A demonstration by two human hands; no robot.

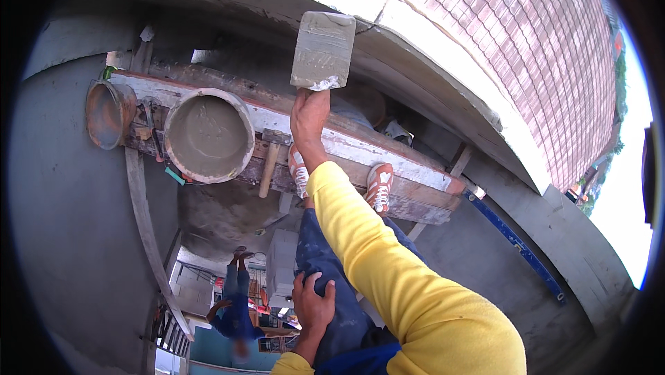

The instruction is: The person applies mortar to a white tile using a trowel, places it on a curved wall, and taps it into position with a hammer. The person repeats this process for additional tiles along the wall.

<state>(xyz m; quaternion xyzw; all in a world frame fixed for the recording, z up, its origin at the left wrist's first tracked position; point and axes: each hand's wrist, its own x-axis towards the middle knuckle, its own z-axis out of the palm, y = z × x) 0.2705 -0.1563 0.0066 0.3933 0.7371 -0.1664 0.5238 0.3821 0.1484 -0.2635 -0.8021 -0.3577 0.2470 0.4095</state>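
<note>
A float [324, 48] is held up before the ledge [440, 49].
The left hand [313, 302] is rested on the trouser leg [308, 236], fingers slightly apart. A hammer [271, 164] is laid on the planks [419, 205], beside a bucket [251, 136] of mortar [208, 136]. Farther out, the float's near end is gripped by the right hand [309, 122], fingers clamped; its face is coated grey. Beyond the ledge, a tiled roof [526, 49] is seen.

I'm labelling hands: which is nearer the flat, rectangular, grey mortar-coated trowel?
Right. The right hand holds the trowel; the left hand rests on the dark-blue trousers, away from it.
</note>
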